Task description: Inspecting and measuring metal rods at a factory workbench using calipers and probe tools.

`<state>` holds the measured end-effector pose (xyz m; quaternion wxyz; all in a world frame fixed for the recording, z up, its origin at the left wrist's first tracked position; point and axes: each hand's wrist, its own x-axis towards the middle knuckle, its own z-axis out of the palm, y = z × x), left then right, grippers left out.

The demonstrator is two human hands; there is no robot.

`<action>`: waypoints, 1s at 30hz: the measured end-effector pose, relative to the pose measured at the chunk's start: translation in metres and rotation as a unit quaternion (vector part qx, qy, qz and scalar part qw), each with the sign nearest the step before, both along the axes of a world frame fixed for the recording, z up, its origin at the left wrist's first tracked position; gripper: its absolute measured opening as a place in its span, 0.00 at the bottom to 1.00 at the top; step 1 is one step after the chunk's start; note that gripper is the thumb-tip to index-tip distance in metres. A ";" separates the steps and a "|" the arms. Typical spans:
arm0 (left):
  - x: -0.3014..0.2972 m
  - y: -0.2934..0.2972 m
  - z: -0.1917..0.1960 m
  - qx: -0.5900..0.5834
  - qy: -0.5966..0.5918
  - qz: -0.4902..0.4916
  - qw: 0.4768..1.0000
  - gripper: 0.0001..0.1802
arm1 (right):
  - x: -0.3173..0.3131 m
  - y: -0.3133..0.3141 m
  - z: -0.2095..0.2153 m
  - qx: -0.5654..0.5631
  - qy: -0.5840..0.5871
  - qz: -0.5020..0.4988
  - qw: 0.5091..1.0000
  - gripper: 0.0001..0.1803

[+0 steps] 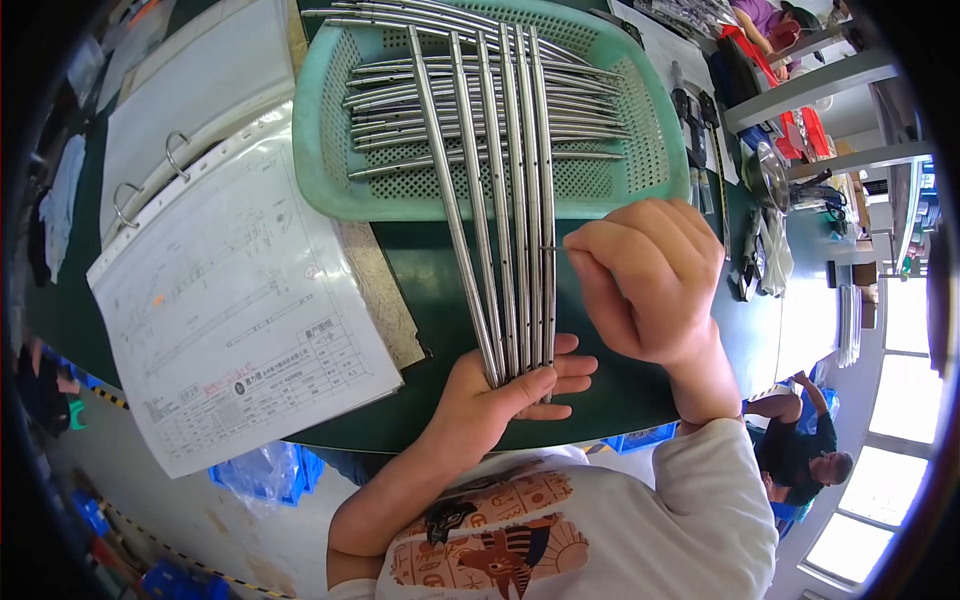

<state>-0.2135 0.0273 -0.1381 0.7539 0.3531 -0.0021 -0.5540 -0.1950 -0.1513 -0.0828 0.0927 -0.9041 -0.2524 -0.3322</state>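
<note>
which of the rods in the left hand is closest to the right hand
The rightmost rod in the left hand: it faces the right hand directly, while the other held rods all lie farther left.

Tubes [585, 155] lie in the basket [400, 206] on the table [430, 262], right of the binder [230, 290].

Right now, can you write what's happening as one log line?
left hand: gripping fanned metal tubes | right hand: pinching thin pin at rightmost tubes | green basket: holding more tubes
</note>
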 end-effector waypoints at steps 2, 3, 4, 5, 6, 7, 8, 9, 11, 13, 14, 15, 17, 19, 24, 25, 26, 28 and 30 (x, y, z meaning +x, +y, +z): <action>0.000 0.000 0.000 -0.001 0.000 0.000 1.000 0.22 | -0.001 -0.001 0.000 -0.002 0.009 0.000 1.000 0.09; 0.000 0.000 0.000 -0.002 -0.001 -0.001 1.000 0.22 | -0.001 -0.001 0.000 -0.004 0.009 0.004 1.000 0.10; 0.000 0.000 0.000 -0.004 -0.001 -0.001 1.000 0.22 | -0.002 -0.001 -0.001 -0.005 0.008 0.008 1.000 0.11; 0.000 0.000 -0.001 -0.003 -0.001 -0.001 1.000 0.22 | -0.002 0.000 0.000 -0.005 0.008 0.009 1.000 0.11; -0.001 0.000 -0.002 -0.004 0.000 0.001 1.000 0.22 | -0.004 0.001 0.001 -0.015 0.011 0.000 1.000 0.12; -0.001 0.000 -0.002 -0.004 0.002 0.002 1.000 0.22 | -0.005 0.003 0.001 -0.024 0.013 -0.008 1.000 0.13; -0.001 -0.001 -0.002 -0.004 0.002 0.001 1.000 0.22 | -0.004 0.003 -0.001 -0.025 0.013 -0.009 1.000 0.13; -0.002 -0.002 -0.001 -0.002 -0.003 0.003 1.000 0.22 | -0.003 0.002 -0.004 -0.034 0.027 -0.013 0.999 0.13; -0.001 -0.002 -0.001 0.001 -0.008 0.005 1.000 0.21 | -0.003 0.002 -0.005 -0.045 0.040 -0.017 0.998 0.14; 0.000 -0.001 0.000 -0.002 -0.004 0.002 1.000 0.22 | -0.004 0.000 -0.002 -0.038 0.012 0.006 0.999 0.13; -0.001 0.000 -0.001 -0.002 -0.004 0.005 1.000 0.22 | -0.005 0.001 0.001 -0.037 0.012 0.009 0.999 0.13; -0.001 0.000 -0.003 -0.006 -0.004 0.004 1.000 0.22 | -0.008 0.002 0.005 -0.009 0.011 0.008 1.000 0.11; -0.001 0.000 -0.004 -0.012 -0.005 0.003 1.000 0.22 | -0.008 0.003 0.005 0.018 0.011 0.007 1.000 0.09; -0.002 -0.001 -0.003 -0.012 -0.002 0.002 1.000 0.22 | -0.003 0.001 -0.001 0.010 -0.030 0.017 0.999 0.11; -0.001 0.000 -0.003 -0.015 0.001 -0.001 1.000 0.22 | -0.002 0.002 -0.003 0.010 -0.008 0.021 1.000 0.11; -0.001 0.000 -0.003 -0.016 0.002 -0.001 1.000 0.22 | -0.002 0.003 -0.002 0.007 -0.002 0.022 1.000 0.11; -0.001 0.000 -0.003 -0.016 0.002 -0.001 1.000 0.22 | -0.003 0.004 -0.001 0.007 -0.001 0.023 1.000 0.11; -0.001 0.000 -0.003 -0.016 0.005 -0.002 1.000 0.22 | -0.003 0.006 0.000 0.014 0.029 0.026 0.999 0.09; -0.001 -0.001 -0.004 -0.018 0.007 0.000 1.000 0.22 | -0.001 0.006 -0.003 0.002 0.042 0.019 0.999 0.09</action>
